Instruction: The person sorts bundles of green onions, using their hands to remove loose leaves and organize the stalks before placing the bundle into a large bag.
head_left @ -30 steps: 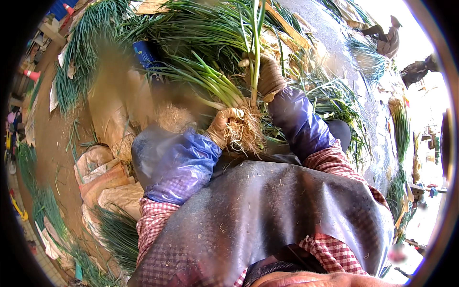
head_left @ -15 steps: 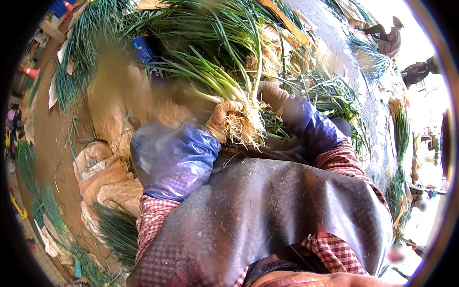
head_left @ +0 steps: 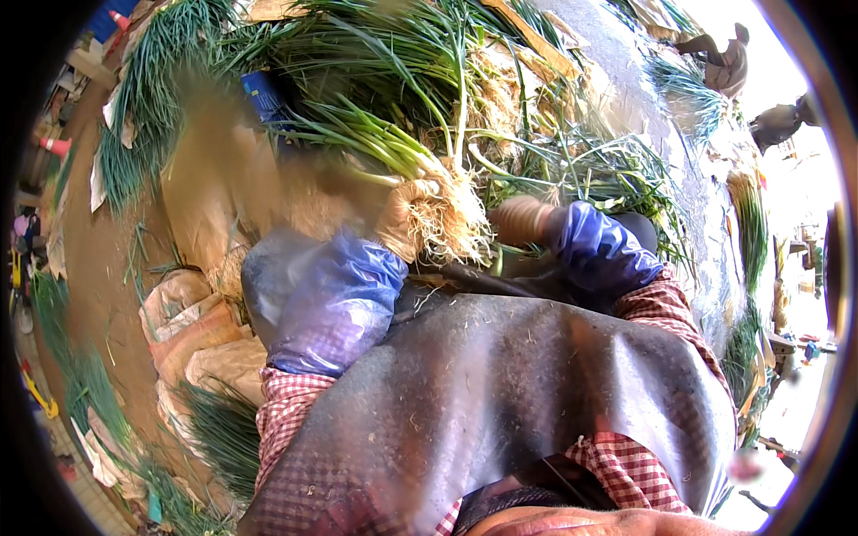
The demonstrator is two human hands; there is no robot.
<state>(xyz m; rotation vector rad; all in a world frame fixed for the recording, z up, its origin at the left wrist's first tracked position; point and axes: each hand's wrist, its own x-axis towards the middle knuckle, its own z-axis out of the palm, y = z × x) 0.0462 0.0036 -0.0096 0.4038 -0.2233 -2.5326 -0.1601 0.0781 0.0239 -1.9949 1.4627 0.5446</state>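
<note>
A bunch of spring onions [head_left: 393,143] is gripped near its base by my left hand [head_left: 405,214], in a tan glove. Its pale, stringy roots [head_left: 456,219] hang past the fingers toward my lap, and the green leaves fan out to the far left. Just right of the roots is my right hand [head_left: 523,221], gloved the same way and smeared by motion; its fingers cannot be made out. A bit of green shows just below it. Beyond both hands lies a large heap of spring onions [head_left: 357,58].
Loose leaves [head_left: 617,174] litter the ground at the right. A blue box [head_left: 264,96] sits by the heap. Folded sacks [head_left: 201,330] and more spring onions [head_left: 219,438] lie on the left. A dark apron [head_left: 500,375] covers my lap. Other people [head_left: 726,67] are at the far right.
My right hand has moved down and slightly right, away from the stalks beside the bunch. The left hand keeps its hold, shifted slightly left.
</note>
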